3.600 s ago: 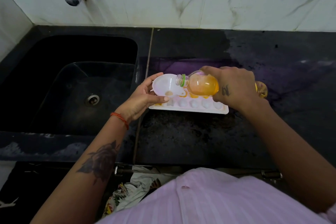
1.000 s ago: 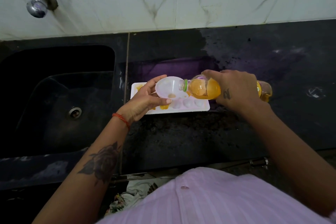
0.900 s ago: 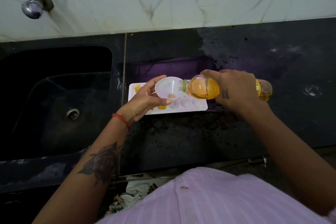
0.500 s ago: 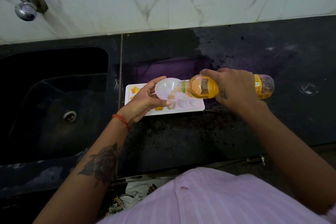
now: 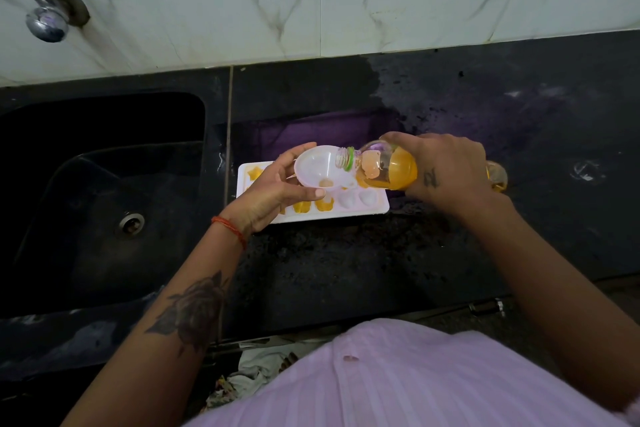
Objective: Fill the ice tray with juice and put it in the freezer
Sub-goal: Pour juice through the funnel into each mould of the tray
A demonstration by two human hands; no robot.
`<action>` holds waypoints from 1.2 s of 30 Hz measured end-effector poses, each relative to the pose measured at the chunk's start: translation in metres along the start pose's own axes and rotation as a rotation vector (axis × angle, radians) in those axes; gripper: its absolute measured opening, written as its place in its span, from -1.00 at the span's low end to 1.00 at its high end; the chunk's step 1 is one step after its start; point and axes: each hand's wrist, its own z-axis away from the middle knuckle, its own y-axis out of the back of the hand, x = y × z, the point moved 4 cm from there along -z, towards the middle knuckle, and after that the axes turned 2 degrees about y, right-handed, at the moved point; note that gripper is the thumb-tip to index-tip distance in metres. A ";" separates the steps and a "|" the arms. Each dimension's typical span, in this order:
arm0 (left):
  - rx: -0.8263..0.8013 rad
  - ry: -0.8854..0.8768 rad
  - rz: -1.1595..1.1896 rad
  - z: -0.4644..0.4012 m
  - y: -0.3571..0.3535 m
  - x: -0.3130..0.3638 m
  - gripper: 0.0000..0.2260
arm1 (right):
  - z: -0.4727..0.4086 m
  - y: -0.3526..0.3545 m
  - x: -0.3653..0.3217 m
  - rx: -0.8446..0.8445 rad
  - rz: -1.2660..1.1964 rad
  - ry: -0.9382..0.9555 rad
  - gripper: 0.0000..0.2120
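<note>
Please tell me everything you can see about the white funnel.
The funnel looks like white, slightly see-through plastic, with a wide round bowl narrowing to a small hole that shows orange. The left hand holds it by the rim, thumb on the near side, above the white ice tray on the black counter. It is tilted, its mouth turned up and to the right. The neck of the juice bottle, gripped by the right hand, reaches over its rim.

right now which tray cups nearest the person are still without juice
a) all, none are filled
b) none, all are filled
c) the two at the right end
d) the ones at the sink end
c: in the near row of the ice tray, the two right-end cups look pale and empty, while the cups just left of them hold orange juice.
</note>
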 end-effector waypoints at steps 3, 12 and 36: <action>-0.024 -0.006 0.021 -0.002 -0.004 0.001 -0.27 | 0.002 0.001 0.003 0.007 -0.003 -0.013 -0.38; -0.050 -0.002 0.028 -0.015 -0.020 -0.002 -0.31 | 0.008 0.003 0.018 0.045 0.085 -0.039 -0.39; -0.069 0.034 -0.005 -0.019 -0.025 -0.002 -0.29 | 0.007 0.000 0.024 0.043 0.095 -0.026 -0.42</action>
